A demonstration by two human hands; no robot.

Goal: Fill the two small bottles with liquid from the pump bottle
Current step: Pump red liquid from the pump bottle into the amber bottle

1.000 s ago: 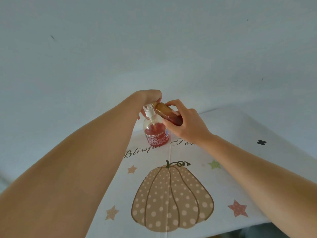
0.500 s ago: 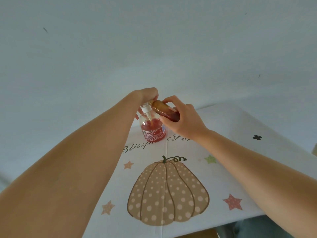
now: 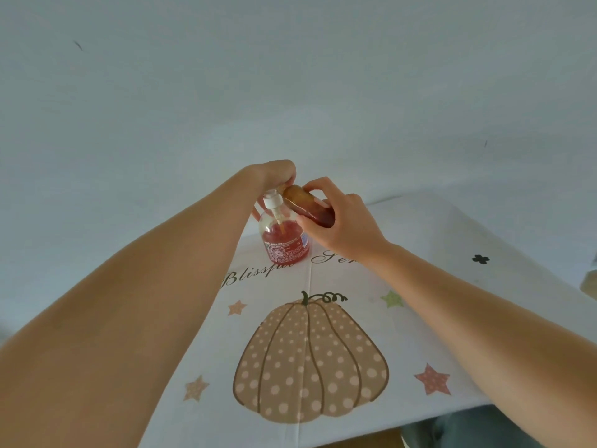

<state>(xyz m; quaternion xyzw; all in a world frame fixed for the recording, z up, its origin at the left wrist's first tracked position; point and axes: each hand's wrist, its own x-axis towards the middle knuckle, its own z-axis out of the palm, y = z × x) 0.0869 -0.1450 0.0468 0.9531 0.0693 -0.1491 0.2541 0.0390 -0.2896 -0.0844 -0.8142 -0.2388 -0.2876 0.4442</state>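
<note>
A clear pump bottle (image 3: 284,244) with red liquid and a white pump head stands at the far end of the table. My left hand (image 3: 274,176) sits on top of the pump head, fingers curled over it. My right hand (image 3: 342,224) grips a small amber bottle (image 3: 307,205), tilted with its mouth up against the pump's nozzle under my left hand. Dark red liquid shows in the small bottle's lower part. A second small bottle is not visible.
The table wears a white cloth (image 3: 436,240) printed with a dotted pumpkin (image 3: 310,360), stars and script lettering. A plain pale wall rises close behind. The table's near edge runs along the bottom right, with my denim-clad leg (image 3: 452,431) below it.
Both hands and both bottles keep the same hold. The pump head has stayed about level; only the view has shifted slightly.
</note>
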